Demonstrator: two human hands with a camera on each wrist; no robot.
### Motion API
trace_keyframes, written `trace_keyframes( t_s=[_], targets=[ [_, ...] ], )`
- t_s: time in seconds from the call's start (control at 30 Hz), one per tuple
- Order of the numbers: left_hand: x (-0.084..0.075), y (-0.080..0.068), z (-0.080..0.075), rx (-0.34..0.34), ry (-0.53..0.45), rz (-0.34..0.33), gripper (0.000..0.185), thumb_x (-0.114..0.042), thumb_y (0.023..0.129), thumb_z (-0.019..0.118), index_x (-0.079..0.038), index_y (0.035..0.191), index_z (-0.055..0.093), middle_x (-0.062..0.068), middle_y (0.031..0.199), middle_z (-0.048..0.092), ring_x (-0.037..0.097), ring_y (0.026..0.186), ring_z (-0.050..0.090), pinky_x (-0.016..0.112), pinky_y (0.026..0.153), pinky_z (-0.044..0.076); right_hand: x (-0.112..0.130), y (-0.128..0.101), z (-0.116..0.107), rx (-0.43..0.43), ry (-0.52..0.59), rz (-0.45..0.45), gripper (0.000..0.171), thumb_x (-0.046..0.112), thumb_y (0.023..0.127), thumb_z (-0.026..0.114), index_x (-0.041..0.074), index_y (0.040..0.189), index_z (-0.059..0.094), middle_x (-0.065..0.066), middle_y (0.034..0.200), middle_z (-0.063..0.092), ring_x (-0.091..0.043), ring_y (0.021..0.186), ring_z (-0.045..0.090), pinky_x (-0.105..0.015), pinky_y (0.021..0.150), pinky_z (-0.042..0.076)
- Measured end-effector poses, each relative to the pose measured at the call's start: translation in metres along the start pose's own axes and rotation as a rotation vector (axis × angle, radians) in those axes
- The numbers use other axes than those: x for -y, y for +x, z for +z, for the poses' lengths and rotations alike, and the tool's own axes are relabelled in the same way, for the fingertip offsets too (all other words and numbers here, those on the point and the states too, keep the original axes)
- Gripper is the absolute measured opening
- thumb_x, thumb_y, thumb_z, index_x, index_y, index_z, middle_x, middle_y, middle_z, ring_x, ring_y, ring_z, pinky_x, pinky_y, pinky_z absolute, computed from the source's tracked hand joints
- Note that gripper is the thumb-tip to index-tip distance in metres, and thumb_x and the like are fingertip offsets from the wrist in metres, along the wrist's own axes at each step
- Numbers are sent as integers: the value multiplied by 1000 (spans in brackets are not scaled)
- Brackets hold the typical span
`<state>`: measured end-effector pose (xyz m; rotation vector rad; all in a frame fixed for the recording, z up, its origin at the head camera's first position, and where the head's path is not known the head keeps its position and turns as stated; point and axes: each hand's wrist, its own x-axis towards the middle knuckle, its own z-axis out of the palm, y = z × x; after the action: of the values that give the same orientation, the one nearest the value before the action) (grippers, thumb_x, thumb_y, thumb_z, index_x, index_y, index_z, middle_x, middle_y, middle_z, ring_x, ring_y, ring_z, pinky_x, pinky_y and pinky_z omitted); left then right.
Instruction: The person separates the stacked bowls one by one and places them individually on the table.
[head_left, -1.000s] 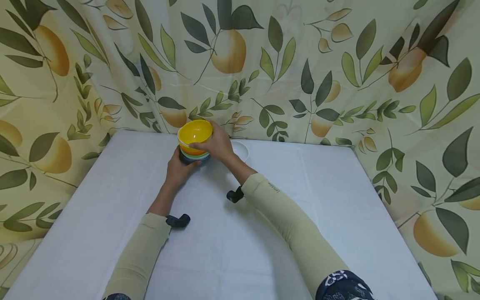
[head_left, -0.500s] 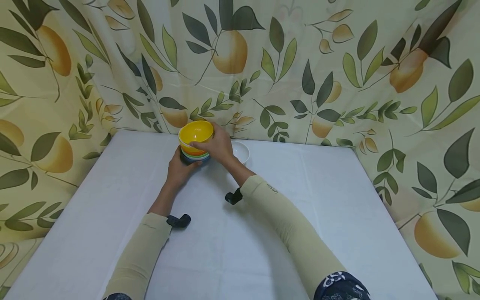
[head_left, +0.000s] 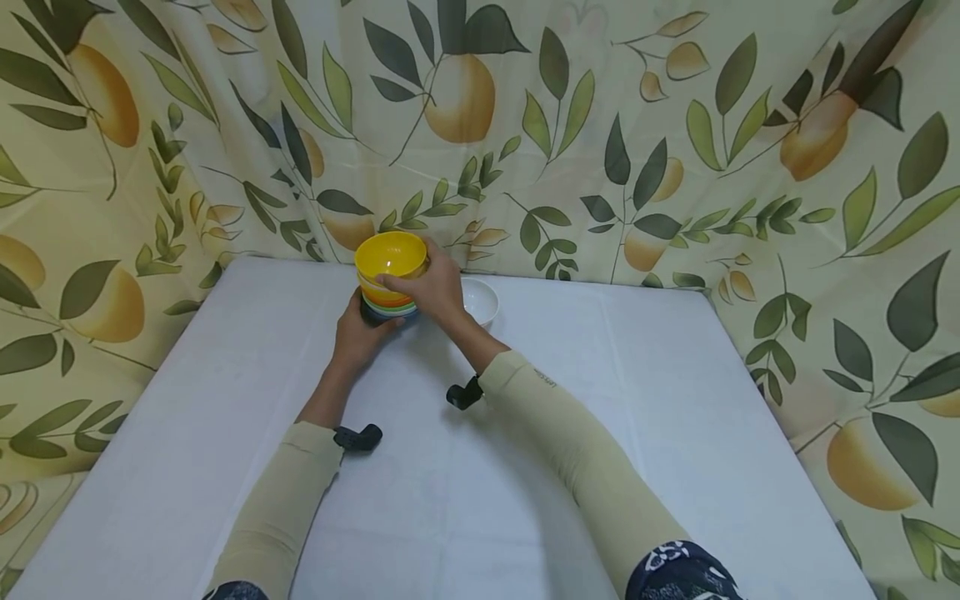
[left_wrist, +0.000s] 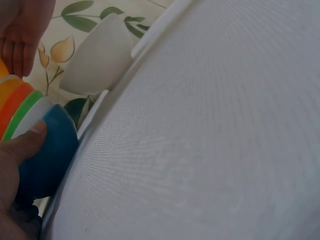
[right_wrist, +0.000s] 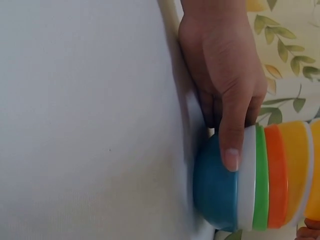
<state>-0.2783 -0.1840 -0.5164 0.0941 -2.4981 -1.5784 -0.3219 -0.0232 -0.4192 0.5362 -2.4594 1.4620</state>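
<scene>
A nested stack of coloured bowls stands near the table's far edge. At its base is a blue bowl (right_wrist: 215,185), above it white, green, orange and amber layers. My left hand (head_left: 358,335) grips the blue bowl from the left, its thumb pressed along the side in both wrist views. On top is a bright yellow bowl (head_left: 392,254), tilted a little so its inside shows. My right hand (head_left: 438,287) holds this one by its right side, thumb across the near side and fingers behind. Most of those fingers are hidden in the head view.
A separate white bowl (head_left: 483,300) sits just right of the stack, partly behind my right hand and wrist. The white-covered table (head_left: 525,467) ends close behind the bowls, where a fruit-patterned cloth (head_left: 570,167) hangs. Both wrists carry small black cameras.
The yellow bowl has risen slightly in my right hand, over the stack. My left hand keeps its grip on the blue bowl, and the white bowl stays in place.
</scene>
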Motion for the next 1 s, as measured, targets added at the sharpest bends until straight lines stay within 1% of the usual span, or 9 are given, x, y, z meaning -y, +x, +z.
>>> trace_keyframes(
  t_s=[0.23, 0.33, 0.4, 0.47, 0.57, 0.67, 0.8, 0.87, 1.0],
  targets=[
    [3, -1, 1, -1, -2, 6, 105, -38, 88, 87, -14, 167, 22, 15, 160, 44, 34, 147, 40, 53, 124, 29, -1, -6, -2, -14, 56, 30, 83, 40, 80, 92, 9, 148, 55, -3, 129, 69, -16, 113, 65, -26, 96, 55],
    [2, -1, 1, -6, -12, 10, 103, -38, 88, 87, -14, 166, 24, 14, 158, 46, 33, 146, 41, 53, 123, 30, -1, -7, -3, -29, 84, 25, 82, 40, 81, 92, 9, 147, 56, -2, 129, 68, -14, 114, 64, -25, 98, 53],
    [1, -1, 1, -10, -14, 17, 103, -37, 88, 87, -15, 166, 25, 14, 158, 46, 33, 146, 41, 54, 123, 30, 0, -7, -4, -43, 103, 11, 79, 38, 81, 92, 9, 145, 57, -1, 128, 69, -14, 114, 63, -27, 100, 53],
    [0, 0, 1, -13, -17, 20, 101, -37, 88, 87, -16, 166, 26, 14, 157, 47, 33, 145, 42, 54, 123, 30, 1, -8, -5, -57, 122, 4, 76, 37, 81, 92, 9, 143, 59, -1, 128, 69, -14, 113, 63, -33, 101, 54],
    [0, 0, 0, -12, -19, 23, 101, -36, 88, 87, -15, 166, 26, 14, 157, 47, 33, 145, 42, 54, 124, 29, 3, -10, -7, -72, 134, 14, 77, 38, 80, 93, 8, 143, 60, -1, 128, 70, -15, 114, 62, -38, 104, 53],
    [0, -1, -1, -14, -23, 17, 102, -35, 88, 88, -13, 166, 25, 15, 159, 45, 34, 147, 40, 54, 124, 28, 3, -12, -10, -89, 119, 40, 81, 41, 79, 93, 8, 144, 60, -1, 131, 69, -15, 117, 61, -35, 106, 50],
    [0, -1, 1, -10, -10, -9, 105, -37, 88, 87, -13, 167, 23, 15, 163, 40, 34, 151, 35, 52, 126, 25, 1, -17, -17, -130, 128, 61, 80, 38, 78, 94, 7, 144, 61, -2, 133, 69, -15, 120, 61, -31, 108, 47],
    [0, -1, 1, -8, 0, -18, 106, -37, 88, 87, -13, 168, 22, 15, 165, 38, 33, 152, 33, 52, 126, 23, 0, -20, -21, -146, 150, 56, 79, 35, 78, 95, 6, 144, 61, -2, 133, 69, -15, 122, 60, -31, 109, 46],
    [0, 0, 1, -16, 15, -13, 105, -35, 88, 86, -12, 168, 22, 15, 165, 38, 33, 153, 33, 52, 127, 23, -1, -22, -25, -161, 195, 13, 75, 30, 80, 94, 4, 142, 61, -4, 131, 70, -16, 120, 62, -31, 108, 47]
  ],
)
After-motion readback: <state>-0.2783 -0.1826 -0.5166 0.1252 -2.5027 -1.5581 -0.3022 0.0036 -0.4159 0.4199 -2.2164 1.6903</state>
